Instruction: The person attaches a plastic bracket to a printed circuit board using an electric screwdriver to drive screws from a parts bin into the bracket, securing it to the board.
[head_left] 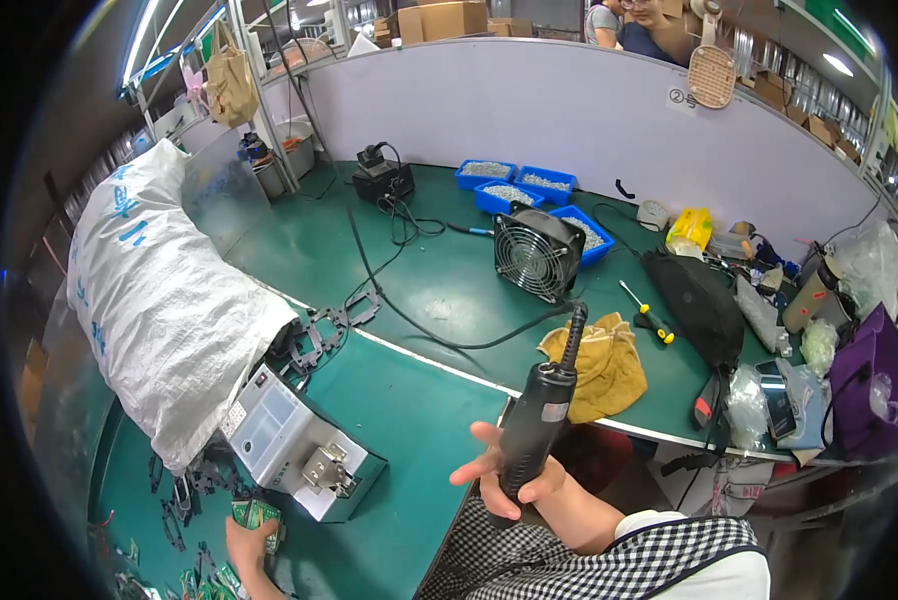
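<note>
In my right hand (529, 485) is a black corded electric screwdriver (537, 425), held upright over the table's front edge. The hand's thumb and some fingers close around its lower body, while other fingers stick out to the left. Its tip is hidden. At the lower left my left hand (247, 548) grips a green circuit board (257, 514), possibly more than one. This hand is beside a grey-and-white box-shaped machine (304, 445) with a metal fixture on its front. Black plastic frames (174, 500) lie just left of the machine, and more green boards (204, 580) lie below.
A large white woven sack (169, 300) lies behind the machine, black frames spilling from its mouth. Farther back are a fan (539, 252), blue trays of screws (546, 182) and a black power unit (382, 180). A yellow glove (599, 370), screwdriver (649, 312) and black bag (697, 305) lie rightward.
</note>
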Demonstrator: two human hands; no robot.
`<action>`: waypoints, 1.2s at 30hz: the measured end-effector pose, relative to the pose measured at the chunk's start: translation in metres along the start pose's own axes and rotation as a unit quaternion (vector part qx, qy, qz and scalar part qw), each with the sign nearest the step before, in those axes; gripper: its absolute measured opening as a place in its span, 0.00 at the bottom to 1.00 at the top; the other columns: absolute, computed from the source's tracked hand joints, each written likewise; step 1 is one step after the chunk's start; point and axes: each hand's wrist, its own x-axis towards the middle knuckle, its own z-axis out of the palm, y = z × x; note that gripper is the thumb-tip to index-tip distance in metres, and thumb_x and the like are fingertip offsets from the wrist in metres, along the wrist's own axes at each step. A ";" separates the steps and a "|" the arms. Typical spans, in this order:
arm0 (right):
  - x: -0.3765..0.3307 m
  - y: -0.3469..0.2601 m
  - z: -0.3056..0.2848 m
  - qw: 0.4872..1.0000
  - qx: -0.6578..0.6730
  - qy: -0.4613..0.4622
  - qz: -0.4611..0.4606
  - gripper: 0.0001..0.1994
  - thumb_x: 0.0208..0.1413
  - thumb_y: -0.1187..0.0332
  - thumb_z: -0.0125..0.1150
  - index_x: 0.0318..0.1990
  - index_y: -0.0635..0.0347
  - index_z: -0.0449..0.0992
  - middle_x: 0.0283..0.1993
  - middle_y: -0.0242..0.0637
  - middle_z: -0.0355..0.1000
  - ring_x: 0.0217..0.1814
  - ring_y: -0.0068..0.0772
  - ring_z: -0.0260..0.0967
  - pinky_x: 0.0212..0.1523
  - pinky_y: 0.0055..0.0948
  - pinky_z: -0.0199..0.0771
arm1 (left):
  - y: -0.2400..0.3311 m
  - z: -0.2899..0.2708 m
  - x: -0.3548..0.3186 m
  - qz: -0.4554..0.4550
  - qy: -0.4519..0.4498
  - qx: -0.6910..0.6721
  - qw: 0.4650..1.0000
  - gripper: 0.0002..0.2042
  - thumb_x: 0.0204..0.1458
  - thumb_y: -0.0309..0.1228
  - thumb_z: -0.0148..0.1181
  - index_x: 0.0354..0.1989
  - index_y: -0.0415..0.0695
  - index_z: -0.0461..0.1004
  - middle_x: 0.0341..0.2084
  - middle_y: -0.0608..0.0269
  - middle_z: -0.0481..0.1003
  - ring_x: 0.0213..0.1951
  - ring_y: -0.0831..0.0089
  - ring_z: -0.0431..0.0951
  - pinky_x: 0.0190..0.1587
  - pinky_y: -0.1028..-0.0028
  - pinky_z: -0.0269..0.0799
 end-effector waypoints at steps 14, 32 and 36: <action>0.022 -0.013 0.003 0.997 -0.069 0.018 0.004 0.44 0.42 0.73 0.59 0.64 0.50 0.36 0.60 0.57 0.51 0.23 0.24 0.67 0.25 0.19 0.66 | -0.003 0.004 0.001 0.014 0.036 0.039 0.999 0.34 0.21 0.35 0.71 0.42 0.36 0.64 0.36 0.48 0.72 0.39 0.54 0.72 0.43 0.65 0.65; 0.072 -0.019 -0.088 0.967 -0.169 0.184 -0.041 0.44 0.39 0.79 0.52 0.64 0.38 0.38 0.64 0.53 0.44 0.26 0.26 0.69 0.30 0.27 0.70 | 0.001 0.003 -0.001 0.021 0.026 0.016 0.999 0.34 0.23 0.33 0.70 0.43 0.33 0.63 0.35 0.47 0.72 0.38 0.57 0.73 0.43 0.68 0.65; 0.062 -0.012 -0.083 0.965 -0.156 0.204 -0.044 0.44 0.39 0.79 0.53 0.64 0.38 0.38 0.63 0.53 0.47 0.25 0.27 0.69 0.29 0.27 0.69 | 0.011 0.001 -0.007 0.030 0.018 0.005 0.999 0.30 0.23 0.32 0.70 0.39 0.35 0.64 0.32 0.49 0.72 0.35 0.56 0.73 0.41 0.67 0.65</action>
